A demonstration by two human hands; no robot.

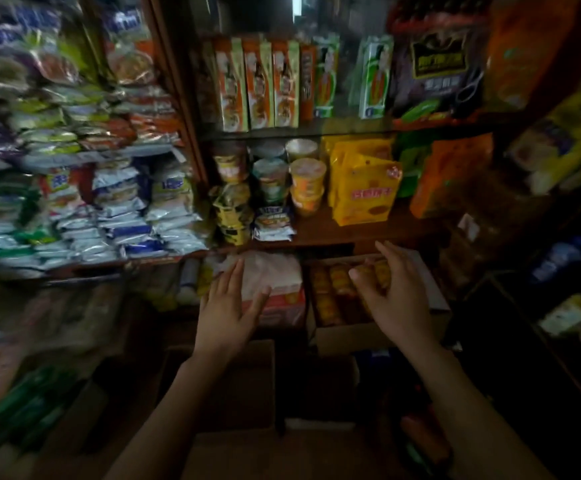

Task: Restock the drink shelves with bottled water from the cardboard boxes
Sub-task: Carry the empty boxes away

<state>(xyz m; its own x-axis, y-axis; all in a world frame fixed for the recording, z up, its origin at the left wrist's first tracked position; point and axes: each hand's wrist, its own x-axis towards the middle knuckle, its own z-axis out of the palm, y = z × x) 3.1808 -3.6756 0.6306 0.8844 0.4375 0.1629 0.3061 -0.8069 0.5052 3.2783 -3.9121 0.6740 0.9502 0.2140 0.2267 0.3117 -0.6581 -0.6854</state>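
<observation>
My left hand [228, 306] is stretched forward with straight, spread fingers and holds nothing, in front of a pink-wrapped pack [275, 289] under the lowest shelf. My right hand [391, 292] reaches over an open cardboard box [351, 332] that holds several bottles with orange-yellow caps [330, 289]; its fingers are loosely bent and I see nothing gripped. Lower down, dark cardboard boxes [244, 386] stand between my forearms. Bottled drinks [559, 261] show dimly at the far right. The picture is blurred by motion.
Wooden shelves [334, 233] ahead carry cup noodles [308, 181], yellow snack bags [365, 192] and upright noodle boxes [259, 84]. Stacked instant noodle packets [109, 209] fill the left shelves. More goods crowd the dark right side and the floor at left.
</observation>
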